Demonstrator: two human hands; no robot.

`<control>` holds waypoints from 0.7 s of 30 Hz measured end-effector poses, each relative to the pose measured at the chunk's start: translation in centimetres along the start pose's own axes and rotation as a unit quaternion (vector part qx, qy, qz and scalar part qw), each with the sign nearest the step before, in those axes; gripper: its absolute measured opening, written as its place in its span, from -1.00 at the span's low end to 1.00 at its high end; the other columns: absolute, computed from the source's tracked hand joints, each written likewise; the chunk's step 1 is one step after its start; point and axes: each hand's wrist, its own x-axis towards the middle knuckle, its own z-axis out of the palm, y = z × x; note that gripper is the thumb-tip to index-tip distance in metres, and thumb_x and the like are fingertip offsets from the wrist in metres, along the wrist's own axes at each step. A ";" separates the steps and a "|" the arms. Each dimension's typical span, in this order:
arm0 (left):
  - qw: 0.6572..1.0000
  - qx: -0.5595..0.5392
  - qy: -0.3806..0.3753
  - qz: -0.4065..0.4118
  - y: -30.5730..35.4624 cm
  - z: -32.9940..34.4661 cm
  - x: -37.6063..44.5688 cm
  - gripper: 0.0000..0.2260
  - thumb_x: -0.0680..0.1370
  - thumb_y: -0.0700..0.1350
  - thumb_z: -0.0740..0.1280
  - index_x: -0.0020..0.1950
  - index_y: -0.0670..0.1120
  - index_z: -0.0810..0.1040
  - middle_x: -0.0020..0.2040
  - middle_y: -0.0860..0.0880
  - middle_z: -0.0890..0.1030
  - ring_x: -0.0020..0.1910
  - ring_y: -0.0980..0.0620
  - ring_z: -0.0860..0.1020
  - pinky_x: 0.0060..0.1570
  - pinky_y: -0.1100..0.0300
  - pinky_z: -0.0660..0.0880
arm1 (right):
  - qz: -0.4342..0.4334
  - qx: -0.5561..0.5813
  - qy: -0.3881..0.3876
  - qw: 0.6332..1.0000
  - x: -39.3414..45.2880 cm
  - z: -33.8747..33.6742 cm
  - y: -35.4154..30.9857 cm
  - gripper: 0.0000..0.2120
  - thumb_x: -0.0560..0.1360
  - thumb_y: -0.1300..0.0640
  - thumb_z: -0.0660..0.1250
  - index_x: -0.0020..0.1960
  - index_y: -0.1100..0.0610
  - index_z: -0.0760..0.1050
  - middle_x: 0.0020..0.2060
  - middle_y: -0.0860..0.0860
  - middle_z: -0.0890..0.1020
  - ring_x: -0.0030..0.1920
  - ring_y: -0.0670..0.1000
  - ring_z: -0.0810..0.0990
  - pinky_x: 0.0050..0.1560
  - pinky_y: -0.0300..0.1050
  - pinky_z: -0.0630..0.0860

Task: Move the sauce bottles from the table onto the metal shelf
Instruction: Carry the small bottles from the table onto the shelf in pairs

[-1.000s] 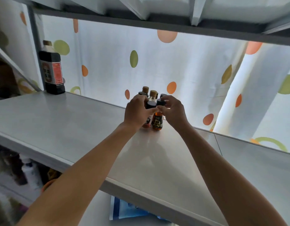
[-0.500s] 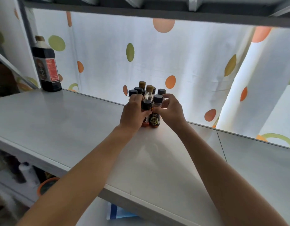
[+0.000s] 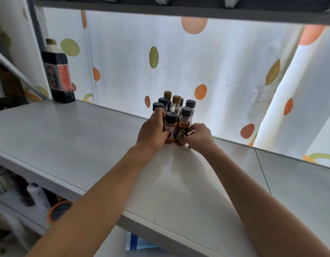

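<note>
on the grey metal shelf (image 3: 71,138), near its back edge, i see a tight group of small sauce bottles (image 3: 174,108) standing upright, most with dark caps and two with brown caps. both my hands are at the front of this group. my left hand (image 3: 153,131) is curled around the front left bottle (image 3: 170,127), the one with a dark cap and reddish content; the fingers wrap its left side and the thumb lies across its label. my right hand (image 3: 200,137) holds the front right bottle (image 3: 184,127), which has amber liquid and a dark label; the fingers are bent and pinch it low, near the base, and the hand touches the shelf surface. these two bottles stand just beside each other, touching or almost touching, i cannot tell which. far to the left, at the back corner of the same shelf, stands a large dark bottle (image 3: 58,75) with a red label, well apart from the group. behind the shelf hangs a white curtain (image 3: 206,67) with orange and green dots.
</note>
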 end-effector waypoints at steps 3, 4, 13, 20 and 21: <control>0.998 0.040 0.000 -0.056 -0.8 -1.0 0.2 -0.80 0.40 -0.28 0.38 -0.05 -0.14 0.42 -0.21 -0.07 0.52 -0.17 -0.16 0.55 -0.25 0.15 0.36 | -0.003 -0.006 -0.004 1.000 -0.2 -0.1 -0.1 -0.80 0.29 0.29 0.48 -0.14 0.15 0.52 -0.17 0.15 0.67 -0.20 0.15 0.67 -0.11 0.09 0.66; 0.994 0.057 -0.015 -0.087 -1.2 -1.2 0.3 -0.81 0.41 -0.25 0.40 -0.04 -0.16 0.44 -0.16 -0.12 0.56 -0.13 -0.18 0.57 -0.23 0.14 0.38 | -0.004 -0.006 -0.005 1.000 -0.2 -0.1 -0.1 -0.81 0.29 0.29 0.48 -0.17 0.14 0.51 -0.18 0.15 0.67 -0.18 0.16 0.67 -0.10 0.11 0.65; 0.981 0.074 -0.120 -0.133 -3.5 0.2 0.9 -0.69 0.51 -0.09 0.37 0.20 -0.18 0.47 0.14 -0.21 0.58 0.11 -0.21 0.54 0.01 0.06 0.45 | -0.005 -0.010 0.003 1.000 -0.3 0.0 -0.3 -0.78 0.29 0.29 0.47 -0.21 0.07 0.46 -0.18 0.15 0.67 -0.15 0.19 0.67 -0.07 0.13 0.64; 0.977 0.028 -0.131 -0.169 -3.2 0.1 0.7 -0.54 0.42 0.01 0.45 0.22 -0.16 0.43 0.11 -0.15 0.55 0.10 -0.16 0.55 -0.05 0.11 0.44 | -0.014 -0.011 0.013 1.000 -1.0 0.2 -0.5 -0.79 0.30 0.28 0.42 -0.23 0.04 0.44 -0.25 0.07 0.65 -0.16 0.17 0.66 -0.07 0.09 0.63; 0.974 0.020 -0.142 -0.173 -3.1 0.0 0.6 -0.45 0.37 0.05 0.50 0.25 -0.14 0.42 0.13 -0.12 0.53 0.11 -0.13 0.54 -0.03 0.12 0.45 | -0.015 -0.012 0.015 1.000 -1.1 0.2 -0.6 -0.78 0.30 0.28 0.42 -0.25 0.03 0.43 -0.27 0.05 0.64 -0.16 0.17 0.66 -0.09 0.08 0.63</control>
